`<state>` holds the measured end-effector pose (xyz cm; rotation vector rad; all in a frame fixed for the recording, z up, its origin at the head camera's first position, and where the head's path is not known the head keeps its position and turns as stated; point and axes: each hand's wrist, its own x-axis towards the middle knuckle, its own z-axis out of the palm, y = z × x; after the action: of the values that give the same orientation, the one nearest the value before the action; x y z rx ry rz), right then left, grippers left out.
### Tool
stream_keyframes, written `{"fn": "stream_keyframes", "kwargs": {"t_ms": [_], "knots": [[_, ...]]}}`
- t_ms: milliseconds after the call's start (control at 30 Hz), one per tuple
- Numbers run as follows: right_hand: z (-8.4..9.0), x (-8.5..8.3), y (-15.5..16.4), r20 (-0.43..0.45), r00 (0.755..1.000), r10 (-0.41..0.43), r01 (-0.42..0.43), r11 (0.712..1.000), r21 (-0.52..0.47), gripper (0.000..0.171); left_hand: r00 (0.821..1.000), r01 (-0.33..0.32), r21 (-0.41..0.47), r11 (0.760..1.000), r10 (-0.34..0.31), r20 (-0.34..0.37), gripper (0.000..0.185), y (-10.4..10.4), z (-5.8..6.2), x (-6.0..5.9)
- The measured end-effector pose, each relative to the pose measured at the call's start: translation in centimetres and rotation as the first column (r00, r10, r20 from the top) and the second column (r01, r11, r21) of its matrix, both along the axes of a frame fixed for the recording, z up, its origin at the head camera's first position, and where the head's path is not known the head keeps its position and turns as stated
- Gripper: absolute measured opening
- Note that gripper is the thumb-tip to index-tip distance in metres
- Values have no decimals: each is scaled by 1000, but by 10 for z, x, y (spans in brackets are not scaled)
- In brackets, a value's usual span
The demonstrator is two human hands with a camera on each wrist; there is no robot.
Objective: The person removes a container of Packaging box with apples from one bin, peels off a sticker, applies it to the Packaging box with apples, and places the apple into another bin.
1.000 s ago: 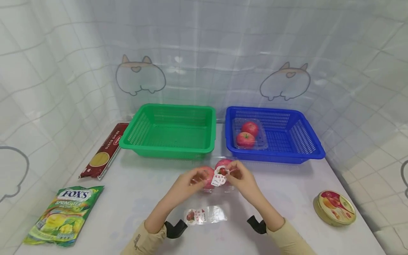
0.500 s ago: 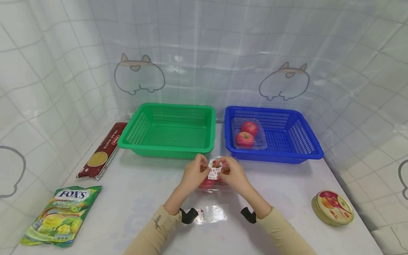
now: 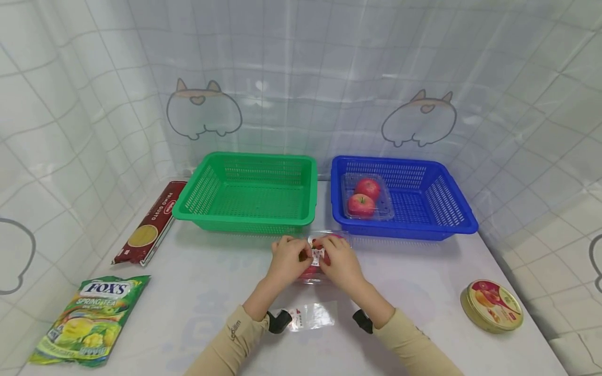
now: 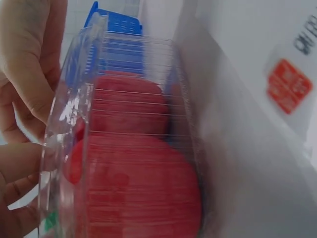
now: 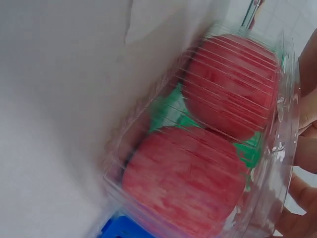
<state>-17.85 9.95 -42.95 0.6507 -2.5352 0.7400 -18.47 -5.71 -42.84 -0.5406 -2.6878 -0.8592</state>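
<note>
A clear plastic box (image 3: 338,279) holding two red apples (image 5: 188,181) lies on the table before the green and blue baskets. A white printed sticker (image 3: 317,257) with a red fruit picture is at the top of its lid, partly covered by fingers. My left hand (image 3: 289,261) pinches the sticker's left edge with bent fingers; my right hand (image 3: 344,262) pinches its right edge. In the left wrist view, my left fingers (image 4: 29,79) are close against the lid. The right wrist view has my right fingers (image 5: 308,119) beside the lid too.
A clear backing sheet (image 3: 320,315) with a printed label lies nearer me. Behind stand a green basket (image 3: 254,225) and a blue basket (image 3: 418,230) holding another box of apples (image 3: 363,204). A pasta pack (image 3: 152,224), candy bag (image 3: 91,318) and round tin (image 3: 491,306) flank them.
My left hand came in to the sticker's left edge, and both hands brought the sticker slightly left over the box. Now the hands are closer together and cover more of it.
</note>
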Motion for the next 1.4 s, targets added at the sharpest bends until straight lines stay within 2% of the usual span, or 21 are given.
{"fn": "stream_keyframes", "kwargs": {"t_ms": [100,167,333,433,600,733,833,933,1000,1067,1133,1233,1300,1367,1400], "knots": [[-2,0,1,-70,997,-45,50,997,66,26,996,15,-48,999,-19,-86,11,-1,-3,1],[-3,1,1,-73,996,-60,66,995,77,23,993,20,-64,998,-28,-119,7,-1,-4,1],[-5,1,4,-27,996,-86,88,992,93,23,992,10,-71,997,-19,-122,7,-3,-6,2],[-8,0,5,25,992,-124,120,987,110,29,996,0,-82,997,-7,-85,21,-3,-6,1],[-10,-1,9,140,979,-148,133,985,111,41,1000,-22,-111,994,24,16,43,-4,-7,-3],[-11,0,11,225,961,-159,134,983,121,47,995,-43,-128,991,54,83,50,-6,-8,-5],[-12,1,13,265,949,-170,144,983,118,50,992,-49,-125,991,62,106,51,-7,-9,-5],[-12,3,15,283,947,-155,148,988,49,53,990,-54,-85,995,64,125,53,-9,-10,-4],[-12,5,17,300,944,-136,154,987,-37,57,988,-63,-6,998,63,143,54,-11,-11,-1],[-12,6,20,342,935,-99,161,974,-159,61,983,-85,96,992,68,173,55,-15,-11,2],[-13,6,24,413,910,-42,177,939,-295,66,973,-121,207,971,75,216,57,-19,-12,6],[-15,6,29,555,828,83,236,846,-479,72,945,-180,352,919,62,320,62,-24,-18,7],[-15,5,32,626,764,160,292,779,-555,75,915,-209,445,871,13,404,66,-25,-24,4],[-16,5,33,678,704,211,345,733,-586,77,879,-233,528,816,-55,473,71,-26,-29,0],[-17,5,33,691,687,227,360,720,-594,77,863,-245,564,789,-87,497,73,-25,-32,-2]]}}
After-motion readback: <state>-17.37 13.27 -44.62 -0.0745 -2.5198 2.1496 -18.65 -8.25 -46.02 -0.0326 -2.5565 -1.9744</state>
